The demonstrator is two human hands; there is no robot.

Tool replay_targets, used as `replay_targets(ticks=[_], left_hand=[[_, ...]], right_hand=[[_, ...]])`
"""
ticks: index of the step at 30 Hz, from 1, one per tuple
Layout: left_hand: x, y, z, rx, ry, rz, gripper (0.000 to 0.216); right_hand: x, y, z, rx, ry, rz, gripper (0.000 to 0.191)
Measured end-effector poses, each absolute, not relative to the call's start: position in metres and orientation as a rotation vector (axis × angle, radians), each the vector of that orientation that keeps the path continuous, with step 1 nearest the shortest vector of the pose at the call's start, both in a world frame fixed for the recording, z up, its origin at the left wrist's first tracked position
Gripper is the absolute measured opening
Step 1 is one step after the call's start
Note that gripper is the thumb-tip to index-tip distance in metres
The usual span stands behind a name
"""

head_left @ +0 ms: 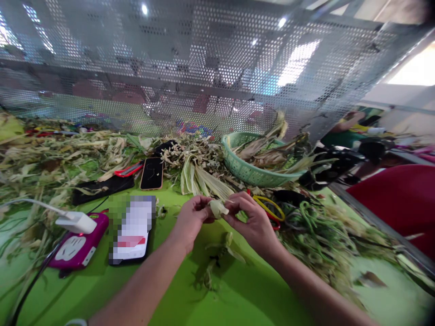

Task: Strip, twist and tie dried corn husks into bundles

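Note:
Both hands meet above the green table (163, 294), pinching a small, pale, folded piece of corn husk (218, 209) between them. My left hand (193, 219) grips its left side with thumb and fingers. From the right, my right hand (249, 217) holds the other side with bent fingers. Beneath them lies a small twisted husk figure or scrap (226, 249) with dark bits; its exact form is unclear. Long pale husk strips (202, 179) lie just beyond the fingers. Yellow and red looped handles (272, 209), seemingly of scissors, lie beside my right hand.
A mint-green basket (261, 176) of dry husks stands behind. Two phones (152, 173) (132, 231), a red-handled tool (129, 170) and a purple power box (79, 242) with a white charger (76, 222) lie left. Green fibres (316, 231) heap right. A perforated metal screen (163, 59) stands beyond.

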State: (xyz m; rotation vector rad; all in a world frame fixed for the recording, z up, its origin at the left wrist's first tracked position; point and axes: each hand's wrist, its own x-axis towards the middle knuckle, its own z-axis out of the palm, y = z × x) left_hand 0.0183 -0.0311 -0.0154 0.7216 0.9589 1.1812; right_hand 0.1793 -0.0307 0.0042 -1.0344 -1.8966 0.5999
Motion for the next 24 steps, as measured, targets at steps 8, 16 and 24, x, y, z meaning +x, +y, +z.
replay_targets(ticks=[8,16,24], left_hand=[[0.02,-0.028,-0.018,0.811,0.988,1.188,0.031],[0.024,-0.026,-0.021,0.888,0.994,1.153,0.02],[0.017,-0.029,-0.018,0.691,0.957,1.091,0.025]], right_hand=[[0.182,-0.034,0.014,-1.09,-2.124,0.777,0.017],[0.186,-0.035,0.013,-0.986,-1.773,1.099,0.043],[0.185,-0.032,0.014,-0.971,-2.036,0.74,0.013]])
